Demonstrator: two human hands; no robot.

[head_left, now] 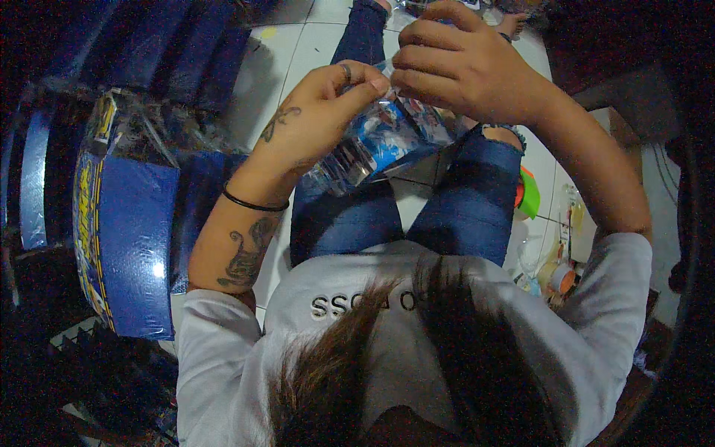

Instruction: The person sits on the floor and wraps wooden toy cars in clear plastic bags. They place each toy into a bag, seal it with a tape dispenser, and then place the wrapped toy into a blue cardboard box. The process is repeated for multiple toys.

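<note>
A clear plastic water bottle point(369, 145) with a blue label lies tilted over my lap. My left hand point(316, 115) grips the bottle near its upper part, thumb and fingers curled round it. My right hand point(462, 67) is closed over the bottle's top end, hiding the cap. I sit on a white tiled floor point(287, 52) with my legs in blue jeans point(469, 201) stretched forward.
A large blue shrink-wrapped pack point(126, 238) stands to my left, with more dark blue packs point(171, 45) behind it. Small bottles and a green-orange object point(529, 194) lie on the floor to my right.
</note>
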